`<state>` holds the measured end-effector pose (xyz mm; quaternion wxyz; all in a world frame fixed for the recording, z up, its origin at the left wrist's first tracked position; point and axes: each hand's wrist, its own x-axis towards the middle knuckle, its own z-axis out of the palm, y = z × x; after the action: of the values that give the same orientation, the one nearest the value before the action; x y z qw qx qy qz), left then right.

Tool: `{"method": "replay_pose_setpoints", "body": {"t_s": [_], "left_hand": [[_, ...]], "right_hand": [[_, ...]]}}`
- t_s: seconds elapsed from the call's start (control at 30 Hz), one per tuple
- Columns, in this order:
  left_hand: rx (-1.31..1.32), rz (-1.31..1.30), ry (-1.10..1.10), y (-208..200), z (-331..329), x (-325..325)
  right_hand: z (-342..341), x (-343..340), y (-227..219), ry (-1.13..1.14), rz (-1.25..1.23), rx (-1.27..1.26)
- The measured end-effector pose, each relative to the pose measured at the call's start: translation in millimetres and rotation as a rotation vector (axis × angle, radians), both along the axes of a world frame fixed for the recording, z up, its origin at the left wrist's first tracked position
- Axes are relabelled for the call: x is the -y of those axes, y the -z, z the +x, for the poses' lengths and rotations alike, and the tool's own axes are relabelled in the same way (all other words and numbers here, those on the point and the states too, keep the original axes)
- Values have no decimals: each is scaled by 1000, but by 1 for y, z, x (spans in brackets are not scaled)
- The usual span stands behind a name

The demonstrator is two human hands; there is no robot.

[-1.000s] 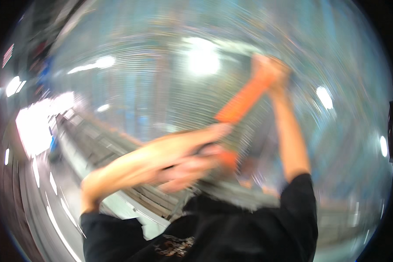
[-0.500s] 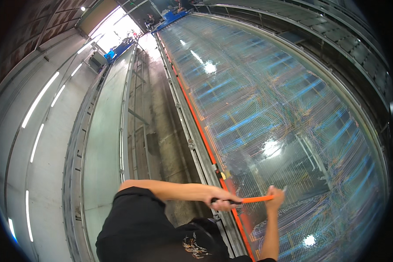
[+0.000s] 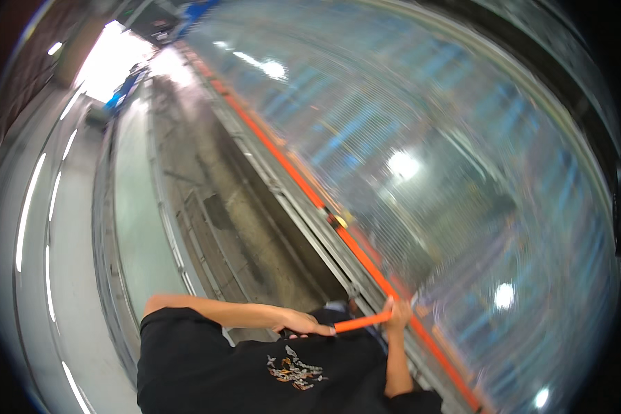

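Observation:
My left hand [image 3: 306, 322] is closed around one end of an orange bar-shaped tool [image 3: 361, 323], where a black grip showed a moment ago. At its other end, my right hand [image 3: 396, 314] is closed on the bar, and any tip there is hidden or blurred. Both hands are close in front of my black shirt. My right hand is over the orange strip [image 3: 303, 185] that runs along the edge of a long, wet-looking table surface [image 3: 366, 110]. That surface is shiny, with blurred blue and orange line patterns.
A small yellow and black piece [image 3: 340, 221] sits on the orange strip. Left of the table lies a stained walkway [image 3: 245, 228] with metal framing. Beyond it runs a long pale green table [image 3: 136, 172] beside a light wall [image 3: 69, 276]. A bright doorway [image 3: 114, 58] stands far off.
Both hands have drawn back with the orange tool, from over the patterned surface to its near edge by my body. The whole view has swung and is blurred.

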<state>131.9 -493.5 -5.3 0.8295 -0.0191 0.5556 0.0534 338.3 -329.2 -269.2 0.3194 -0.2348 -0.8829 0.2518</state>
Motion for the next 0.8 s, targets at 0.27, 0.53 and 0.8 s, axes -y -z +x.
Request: {"method": "replay_pose_setpoints", "body": {"t_s": [0.27,0.53,0.8], "left_hand": [[11,-184,-131,-47,-9,-94],[-57,-327,-119,-82,-68,-292],[4,-292,-310,-33,-102,-475]], "right_hand": [[-45,-78,-14,-45,-99,-134],[-120,-206,2,189,-103,-334],[-134,-450,23,249,60,-356]]}}
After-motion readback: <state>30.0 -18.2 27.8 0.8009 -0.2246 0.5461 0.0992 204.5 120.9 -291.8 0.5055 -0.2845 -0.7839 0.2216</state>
